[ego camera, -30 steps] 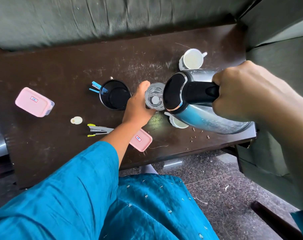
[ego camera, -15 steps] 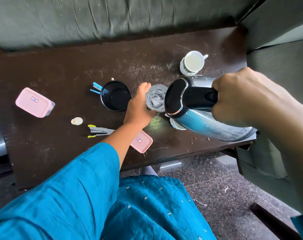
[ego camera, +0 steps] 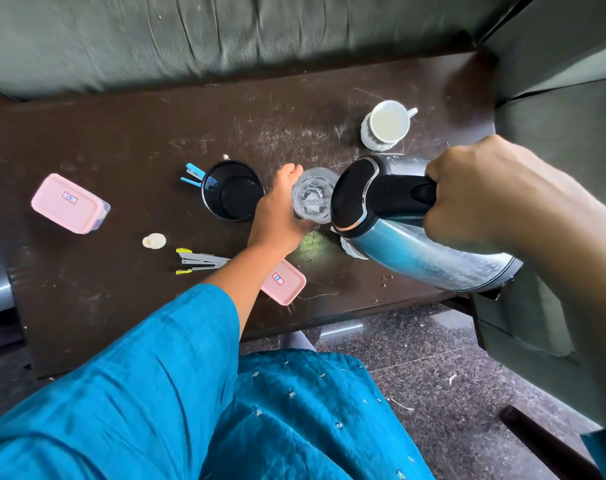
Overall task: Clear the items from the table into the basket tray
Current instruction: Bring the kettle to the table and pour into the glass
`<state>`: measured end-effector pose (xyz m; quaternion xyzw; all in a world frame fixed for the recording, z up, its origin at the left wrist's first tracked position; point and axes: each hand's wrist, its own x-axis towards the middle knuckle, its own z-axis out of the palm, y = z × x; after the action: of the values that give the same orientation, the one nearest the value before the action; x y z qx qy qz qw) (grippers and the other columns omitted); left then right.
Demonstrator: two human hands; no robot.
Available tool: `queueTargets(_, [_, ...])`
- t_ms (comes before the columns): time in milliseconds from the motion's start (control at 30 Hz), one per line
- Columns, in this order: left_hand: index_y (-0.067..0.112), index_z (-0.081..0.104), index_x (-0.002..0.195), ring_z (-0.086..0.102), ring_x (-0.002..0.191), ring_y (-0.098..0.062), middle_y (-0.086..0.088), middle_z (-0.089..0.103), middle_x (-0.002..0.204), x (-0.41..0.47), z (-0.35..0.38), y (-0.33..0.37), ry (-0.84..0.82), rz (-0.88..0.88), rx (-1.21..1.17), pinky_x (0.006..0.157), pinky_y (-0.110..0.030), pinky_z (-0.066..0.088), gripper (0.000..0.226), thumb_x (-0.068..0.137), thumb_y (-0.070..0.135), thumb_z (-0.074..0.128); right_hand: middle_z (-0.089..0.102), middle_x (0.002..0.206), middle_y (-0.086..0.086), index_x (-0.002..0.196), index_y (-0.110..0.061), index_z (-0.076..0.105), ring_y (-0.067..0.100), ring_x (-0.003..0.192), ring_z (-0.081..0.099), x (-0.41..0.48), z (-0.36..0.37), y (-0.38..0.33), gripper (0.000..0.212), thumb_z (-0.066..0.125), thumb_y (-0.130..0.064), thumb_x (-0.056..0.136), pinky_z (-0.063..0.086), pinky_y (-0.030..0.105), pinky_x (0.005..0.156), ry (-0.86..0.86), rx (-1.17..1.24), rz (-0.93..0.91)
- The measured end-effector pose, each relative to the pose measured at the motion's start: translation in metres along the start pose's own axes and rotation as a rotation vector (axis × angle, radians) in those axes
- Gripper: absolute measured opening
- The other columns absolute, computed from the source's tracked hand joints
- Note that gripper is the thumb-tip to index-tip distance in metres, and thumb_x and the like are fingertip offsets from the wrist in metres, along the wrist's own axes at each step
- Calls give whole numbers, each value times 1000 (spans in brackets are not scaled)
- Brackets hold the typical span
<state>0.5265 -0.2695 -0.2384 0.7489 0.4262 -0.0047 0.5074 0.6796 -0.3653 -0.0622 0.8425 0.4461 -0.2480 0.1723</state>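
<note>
Pink lidded box (ego camera: 69, 204) lies at the left end of the table (ego camera: 121, 133). Black mesh pen holder (ego camera: 232, 190) stands just beside the left hand (ego camera: 277, 216), which grasps the clear glass (ego camera: 313, 197), apparently resting on the table. Right hand (ego camera: 485, 192) clenches the handle of the steel kettle (ego camera: 415, 258), which is tilted toward the glass. White cup (ego camera: 386, 124) stands behind.

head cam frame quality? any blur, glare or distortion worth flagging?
Head view: fisheye bowing along the table edges. The sofa at the top is smeared by blur. The right hand is near the lens, oversized and slightly soft. There is a bluish sheen on the kettle body, not blown out. The glass gripped by the left hand is reasonably sharp. Light is soft, with no hard shadows.
</note>
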Motion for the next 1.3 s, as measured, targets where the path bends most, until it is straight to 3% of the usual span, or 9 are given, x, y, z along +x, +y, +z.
queueTargets(167, [11, 29, 136, 49, 126, -28, -5, 45, 144, 1, 2, -3, -19, -5, -32, 102, -42, 43, 87, 65, 9, 79, 40, 53, 7, 53, -17, 37, 23, 44, 40, -2, 2, 1, 15, 50, -17, 60, 24, 17, 43, -4, -5, 9])
queueTargets(700, [11, 24, 139, 44, 131, -23, -2, 39, 148, 6, 5, -12, -34, -29, -118, 103, -43, 43, 97, 61, 8, 82, 42, 53, 7, 54, -16, 38, 23, 46, 41, -3, 1, -3, 17, 52, -16, 63, 24, 17, 43, -25, 26, 7])
queueTargets(867, [16, 22, 141, 43, 131, -18, -3, 37, 149, 7, 8, -21, -61, -130, -305, 96, -26, 46, 100, 62, 3, 81, 42, 54, 8, 54, -16, 38, 24, 45, 42, -3, 3, -3, 16, 51, -16, 62, 25, 18, 43, -32, 19, 11])
queueTargets(1067, [16, 30, 138, 45, 129, -19, -3, 42, 145, 7, 10, -23, -49, -117, -284, 96, -25, 45, 92, 63, 5, 82, 42, 55, 9, 55, -16, 38, 24, 46, 41, -3, 2, -3, 16, 52, -16, 63, 25, 18, 43, -32, 15, 19])
queueTargets(1300, [15, 33, 136, 50, 124, -24, -4, 49, 139, 5, 8, -19, -35, -107, -217, 98, -46, 47, 90, 61, 9, 82, 42, 55, 9, 57, -15, 43, 23, 46, 41, -2, 1, -6, 11, 51, -15, 64, 23, 16, 44, -22, 15, 20])
